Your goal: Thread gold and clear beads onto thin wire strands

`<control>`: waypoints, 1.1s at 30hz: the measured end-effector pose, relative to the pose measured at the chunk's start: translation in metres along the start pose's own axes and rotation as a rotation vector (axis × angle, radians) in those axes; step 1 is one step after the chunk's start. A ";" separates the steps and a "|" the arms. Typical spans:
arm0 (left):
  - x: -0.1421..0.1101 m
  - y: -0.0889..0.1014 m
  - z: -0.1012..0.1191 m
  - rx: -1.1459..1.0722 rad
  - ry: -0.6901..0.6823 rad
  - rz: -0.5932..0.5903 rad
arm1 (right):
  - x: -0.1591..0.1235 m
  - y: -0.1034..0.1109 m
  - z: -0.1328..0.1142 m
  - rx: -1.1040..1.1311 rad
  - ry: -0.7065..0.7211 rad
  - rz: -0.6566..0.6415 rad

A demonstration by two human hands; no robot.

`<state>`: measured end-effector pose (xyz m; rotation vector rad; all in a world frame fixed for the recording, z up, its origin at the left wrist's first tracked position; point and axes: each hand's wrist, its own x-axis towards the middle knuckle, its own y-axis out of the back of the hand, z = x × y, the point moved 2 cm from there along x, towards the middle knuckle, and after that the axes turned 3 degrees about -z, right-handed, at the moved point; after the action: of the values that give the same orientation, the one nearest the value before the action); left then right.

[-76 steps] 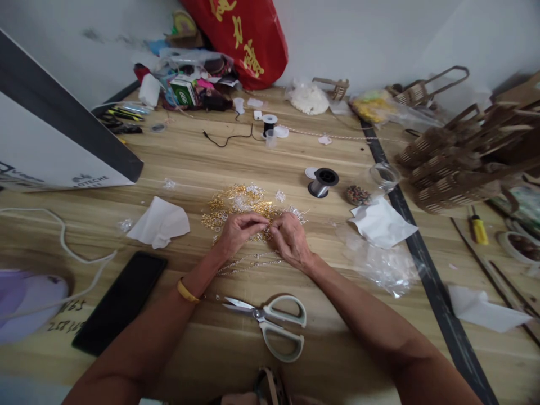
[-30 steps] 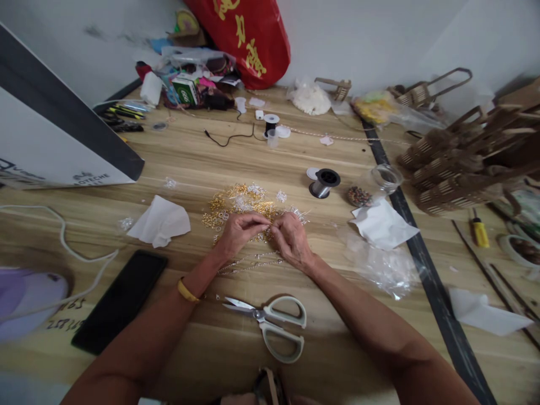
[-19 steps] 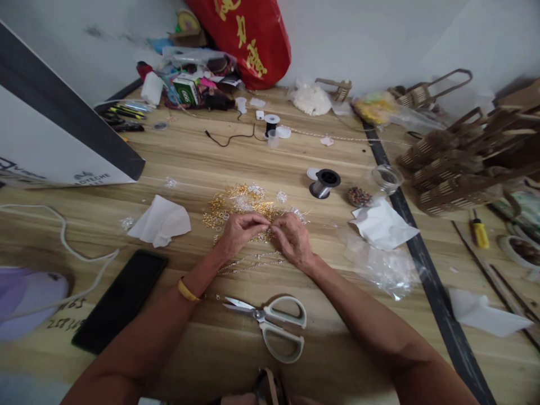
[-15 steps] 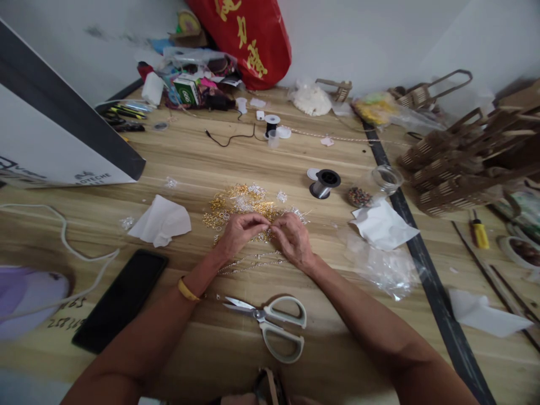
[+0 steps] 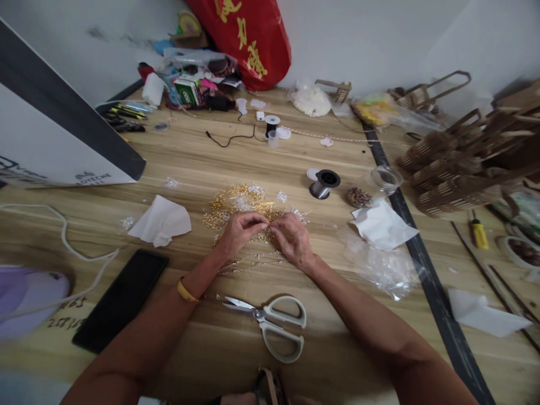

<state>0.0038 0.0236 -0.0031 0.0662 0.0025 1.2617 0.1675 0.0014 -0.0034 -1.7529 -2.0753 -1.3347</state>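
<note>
My left hand (image 5: pixel 239 232) and my right hand (image 5: pixel 291 237) meet fingertip to fingertip at the table's middle, both pinched on a small metal piece too tiny to name. Just beyond them lies a heap of gold and silver rings and findings (image 5: pixel 240 203). Thin silver chains (image 5: pixel 248 262) lie under my wrists. White-handled scissors (image 5: pixel 274 323) rest shut on the wood nearer to me. A yellow band sits on my left wrist.
A black phone (image 5: pixel 120 301) and crumpled white paper (image 5: pixel 160 222) lie left; a white cord (image 5: pixel 63 242) loops beyond. A wire spool (image 5: pixel 323 183), bead dish (image 5: pixel 358 196), glass jar (image 5: pixel 385 178), clear plastic bag (image 5: pixel 377 264) and woven baskets (image 5: pixel 459 163) are right. A red bag (image 5: pixel 247 39) stands at the back.
Both hands stay pinched together at the same spot, with only slight finger movement. The view has shifted a little.
</note>
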 end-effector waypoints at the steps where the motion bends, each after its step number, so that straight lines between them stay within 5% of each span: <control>1: 0.000 0.000 0.000 -0.014 0.013 0.001 | 0.000 0.000 0.000 0.000 0.002 -0.004; 16: 0.002 -0.003 -0.008 -0.425 0.214 0.021 | -0.001 0.001 0.000 -0.015 0.022 0.032; 33: 0.003 0.000 -0.016 -0.350 0.201 0.030 | -0.003 -0.001 0.002 -0.036 0.068 0.010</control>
<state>0.0039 0.0273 -0.0186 -0.3641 -0.0455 1.2779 0.1687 0.0003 -0.0067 -1.7047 -2.0170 -1.4164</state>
